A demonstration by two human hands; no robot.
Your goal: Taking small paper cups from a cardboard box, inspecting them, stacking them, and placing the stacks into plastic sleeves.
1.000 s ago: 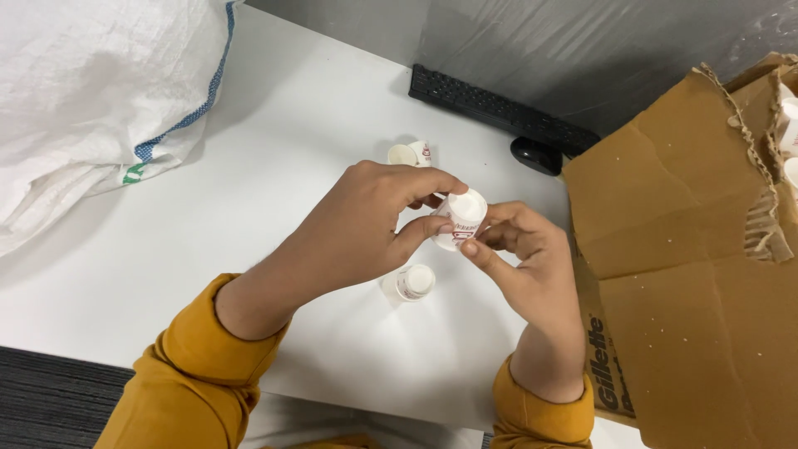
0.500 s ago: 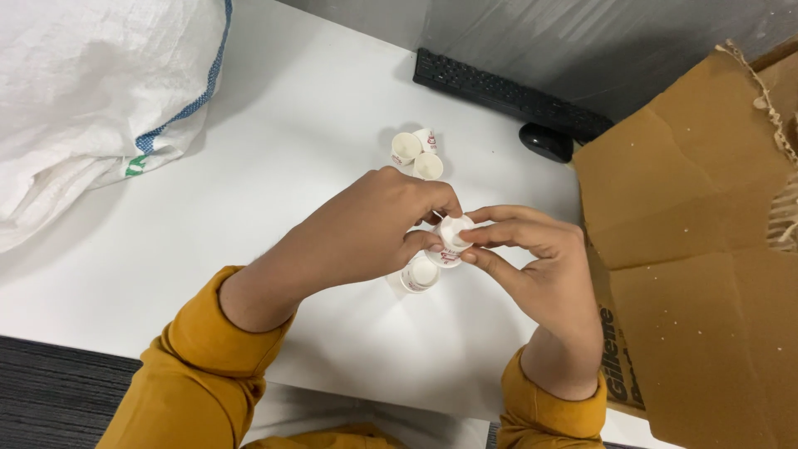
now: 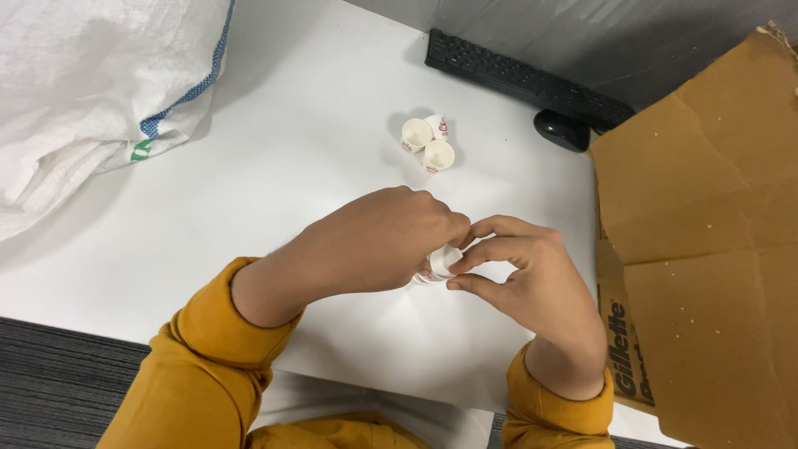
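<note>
White piece: a small white cup [image 3: 441,264] with a trace of red print, low over the white table [image 3: 274,158], near its front edge, pinched between both hands and mostly hidden by them.
Left hand: left hand [image 3: 378,241] comes in from the left, back of the hand up, fingers curled over the cup's top and left side; closed on the cup.
Right hand: right hand [image 3: 532,278] meets it from the right, thumb and forefinger tips pressed to the cup's right side; also closed on it.
Direction from grip: the cup sits right where the two sets of fingertips meet, so neither hand has to reach (left covers more of it, right only nips the edge).
Axis: cannot tell for sure; too much of the cup is covered, though the visible part looks roughly upright, with a paler base just under it.
Nearer hand: both touching; left wraps, right pinches.
Other cups: three cups [image 3: 427,141] clustered farther back on the table, touching one another, well apart from the hands.
Around: woven white sack [image 3: 91,91] at far left, keyboard [image 3: 524,79] and mouse [image 3: 562,130] at the back, flattened cardboard [image 3: 706,249] just right of the right hand.
</note>
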